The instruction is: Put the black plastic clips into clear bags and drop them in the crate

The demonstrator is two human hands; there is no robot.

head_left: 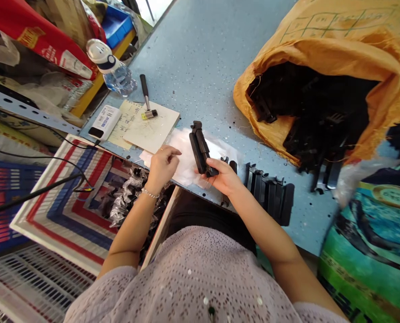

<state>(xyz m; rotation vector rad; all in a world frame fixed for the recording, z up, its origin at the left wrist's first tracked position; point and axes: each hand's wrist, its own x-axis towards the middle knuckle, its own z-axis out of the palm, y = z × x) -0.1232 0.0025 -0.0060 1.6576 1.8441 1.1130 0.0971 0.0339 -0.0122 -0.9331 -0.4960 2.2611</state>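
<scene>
My right hand (224, 176) grips a long black plastic part (200, 148) by its lower end, tilted over the table. It looks like two bars lying side by side. To its left, my left hand (164, 167) is held with curled fingers above the edge of some thin white plastic bags (186, 154); whatever the fingers may hold is hidden. A row of similar black parts (269, 193) lies on the table just beyond my right wrist. More black parts (307, 98) fill the open mouth of an orange woven sack (250, 89).
On the blue speckled table (203, 58) are a small mallet (146, 94) on a pale board (152, 130), a white box (104, 122) and a water bottle (119, 78). Below left stands a striped basket (61, 215) with plastic-wrapped pieces (127, 197). A green-blue sack (371, 233) stands at right.
</scene>
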